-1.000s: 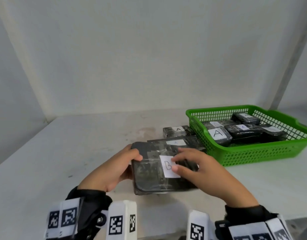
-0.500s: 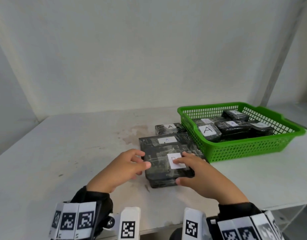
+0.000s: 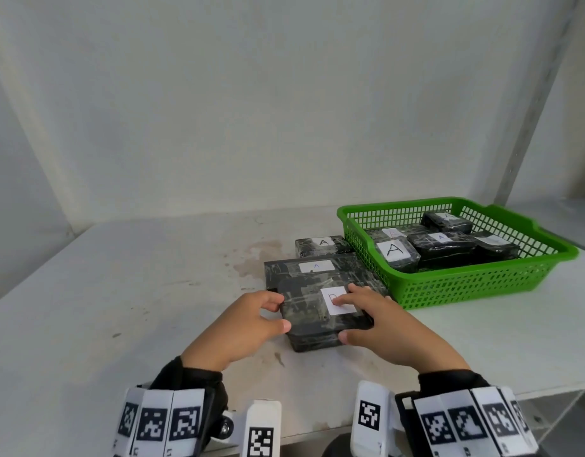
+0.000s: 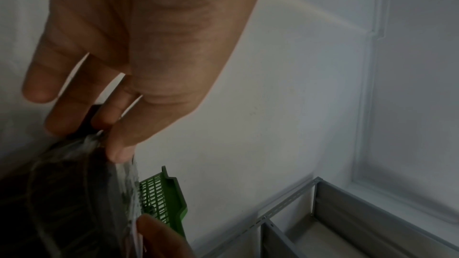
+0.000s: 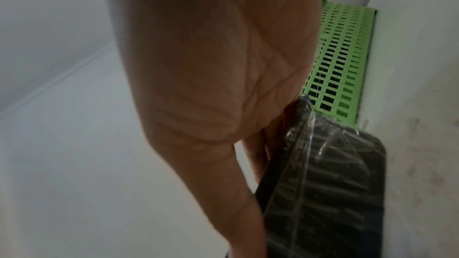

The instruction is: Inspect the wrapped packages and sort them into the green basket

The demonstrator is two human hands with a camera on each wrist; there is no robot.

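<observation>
- A plain white wall corner closes in a white tabletop (image 3: 126, 291), stained in places, with grey metal shelving off to the right.
- On it, near the front edge, a flat black package wrapped in clear film (image 3: 317, 311) lies on top of a second flat black film-wrapped package with a small white label (image 3: 317, 268); its own white paper label (image 3: 337, 301) is half covered.
- The left hand (image 3: 241, 328) curls fingers and thumb around the top package's left edge; the right hand (image 3: 383, 324) lays its fingers across the label, thumb hooked on the near edge, so both are gripping it.
- The green perforated plastic basket (image 3: 482, 285) stands just beside the stack to the right and already holds several small black wrapped bundles (image 3: 442, 245); another small black bundle marked A (image 3: 321, 245) sits outside, touching its left wall.
- Risks, as I judge them: the slick film may slide in the fingers on lifting; the lower package could drag along; the covered label may be misread; the crowded basket leaves little flat room.
</observation>
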